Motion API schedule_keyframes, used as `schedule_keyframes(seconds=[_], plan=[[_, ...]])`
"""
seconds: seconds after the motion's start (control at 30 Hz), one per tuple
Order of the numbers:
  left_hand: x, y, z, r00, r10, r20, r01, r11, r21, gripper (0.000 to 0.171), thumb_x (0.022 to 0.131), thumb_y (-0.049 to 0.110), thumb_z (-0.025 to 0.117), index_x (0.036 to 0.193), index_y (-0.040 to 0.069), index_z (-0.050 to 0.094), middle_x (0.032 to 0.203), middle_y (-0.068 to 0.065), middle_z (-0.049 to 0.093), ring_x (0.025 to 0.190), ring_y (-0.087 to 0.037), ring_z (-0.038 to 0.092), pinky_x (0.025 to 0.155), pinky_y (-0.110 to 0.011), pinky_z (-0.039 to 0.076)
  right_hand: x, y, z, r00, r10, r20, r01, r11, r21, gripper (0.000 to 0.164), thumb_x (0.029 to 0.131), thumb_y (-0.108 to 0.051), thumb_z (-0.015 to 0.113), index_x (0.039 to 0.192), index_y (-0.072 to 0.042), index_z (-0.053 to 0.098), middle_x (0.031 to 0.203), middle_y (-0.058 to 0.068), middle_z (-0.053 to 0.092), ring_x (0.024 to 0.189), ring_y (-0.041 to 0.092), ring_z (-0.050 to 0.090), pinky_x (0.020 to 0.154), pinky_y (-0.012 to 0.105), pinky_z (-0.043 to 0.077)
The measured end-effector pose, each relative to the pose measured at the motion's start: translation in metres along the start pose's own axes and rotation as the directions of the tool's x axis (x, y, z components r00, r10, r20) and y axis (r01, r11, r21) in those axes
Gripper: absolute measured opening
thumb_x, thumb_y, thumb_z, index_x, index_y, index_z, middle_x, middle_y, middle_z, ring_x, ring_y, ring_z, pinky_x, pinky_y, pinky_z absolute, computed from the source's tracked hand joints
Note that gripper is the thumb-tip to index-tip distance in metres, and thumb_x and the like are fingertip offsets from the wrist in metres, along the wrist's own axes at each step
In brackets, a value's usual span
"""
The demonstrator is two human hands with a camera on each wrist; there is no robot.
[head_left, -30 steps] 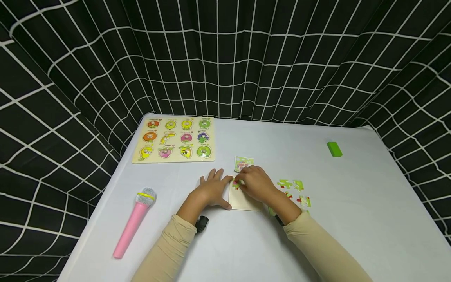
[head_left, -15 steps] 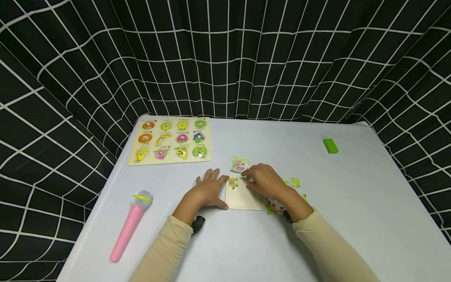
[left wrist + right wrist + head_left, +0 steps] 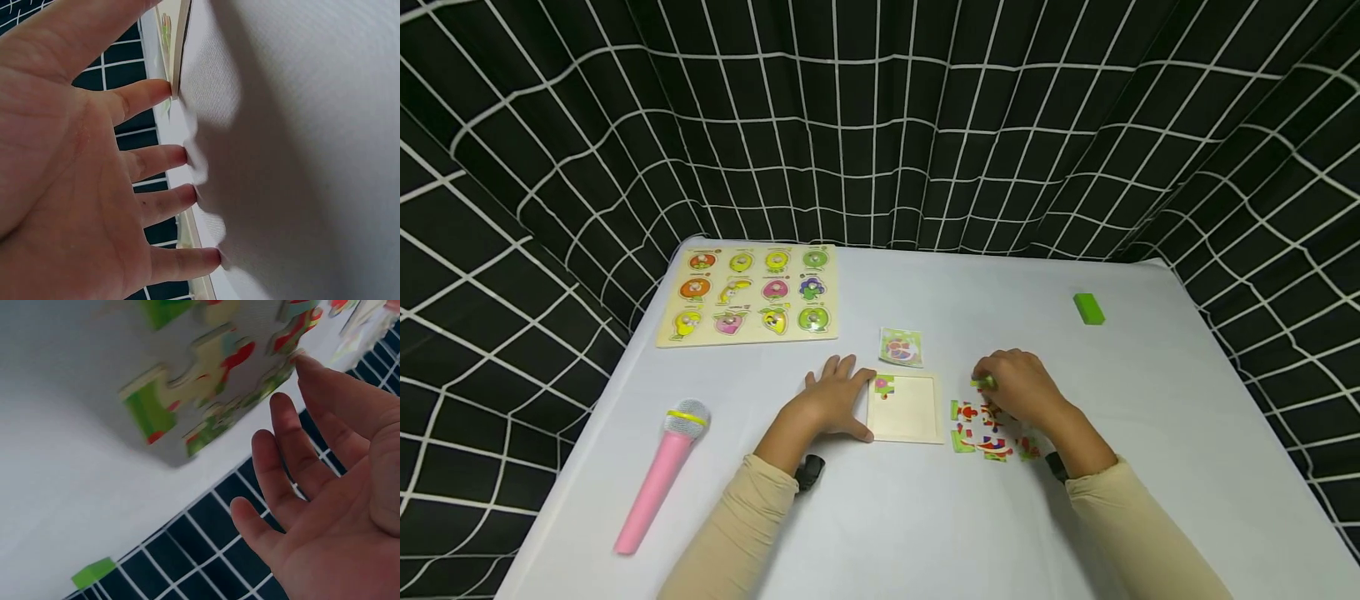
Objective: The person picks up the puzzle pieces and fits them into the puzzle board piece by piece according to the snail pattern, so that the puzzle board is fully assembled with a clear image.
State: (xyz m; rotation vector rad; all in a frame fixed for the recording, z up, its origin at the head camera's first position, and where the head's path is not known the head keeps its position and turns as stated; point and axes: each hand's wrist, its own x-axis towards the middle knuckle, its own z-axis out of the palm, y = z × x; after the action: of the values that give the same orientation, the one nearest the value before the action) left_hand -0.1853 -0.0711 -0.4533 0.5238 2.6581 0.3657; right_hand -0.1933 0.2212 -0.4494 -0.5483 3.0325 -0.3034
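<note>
One puzzle piece (image 3: 984,382) we're touching with right hand (image 3: 1020,387), grip unclear; resting left hand (image 3: 827,407), fingers apart, against frame (image 3: 940,412); judging piece light, stiff, edge-held best.

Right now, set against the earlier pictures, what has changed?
The right hand has left the corner piece in the tray and moved right to the loose pieces, where it touches a green piece, grip unclear. The left hand stays at the tray's left edge; microphone, fruit board and green block stayed put.
</note>
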Motion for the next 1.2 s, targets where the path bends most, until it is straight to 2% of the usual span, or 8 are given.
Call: schedule_keyframes(seconds=[0.43,0.63,1.0,1.2], plan=[[-0.001,-0.003,-0.003,1.0,0.001,-0.006,-0.001,1.0,-0.005,0.095,0.059,0.049,0.079,0.138,0.023,0.034,0.148,-0.013,0.018,0.135,-0.036,0.01,0.098,-0.065,0.019,0.004,0.0,0.001,0.999,0.008,0.038,-0.007,1.0,-0.026,0.026,0.072,-0.013,0.076,0.096,-0.014,0.068,0.1,0.002,0.066,0.1,0.027,0.056,0.094,0.052,0.033],[-0.002,-0.004,-0.003,1.0,-0.011,-0.007,0.011,1.0,0.013,0.095,0.059,0.049,0.079,0.138,0.024,0.034,0.148,-0.012,0.018,0.135,-0.036,0.011,0.098,-0.065,0.019,0.008,-0.004,0.001,1.0,0.01,0.018,-0.01,1.0,-0.011,0.025,0.071,-0.009,0.075,0.095,-0.015,0.068,0.096,0.0,0.067,0.098,0.024,0.057,0.097,0.052,0.031],[-0.001,-0.003,-0.001,1.0,-0.014,0.005,0.014,1.0,0.008,0.096,0.059,0.051,0.079,0.139,0.025,0.033,0.149,-0.012,0.016,0.136,-0.036,0.008,0.099,-0.065,0.018,0.028,-0.043,0.001,0.993,-0.121,-0.005,0.121,0.992,0.027,0.026,0.072,-0.013,0.076,0.096,-0.015,0.068,0.094,-0.002,0.067,0.093,0.018,0.059,0.093,0.044,0.038],[0.0,-0.001,-0.001,1.0,-0.011,0.007,0.011,1.0,0.007,0.096,0.058,0.052,0.078,0.139,0.025,0.033,0.149,-0.011,0.016,0.136,-0.035,0.008,0.099,-0.064,0.018,0.037,-0.065,0.008,0.973,-0.229,-0.01,0.229,0.973,0.039,0.024,0.072,-0.012,0.075,0.095,-0.016,0.069,0.093,-0.004,0.067,0.089,0.017,0.06,0.091,0.043,0.04]])
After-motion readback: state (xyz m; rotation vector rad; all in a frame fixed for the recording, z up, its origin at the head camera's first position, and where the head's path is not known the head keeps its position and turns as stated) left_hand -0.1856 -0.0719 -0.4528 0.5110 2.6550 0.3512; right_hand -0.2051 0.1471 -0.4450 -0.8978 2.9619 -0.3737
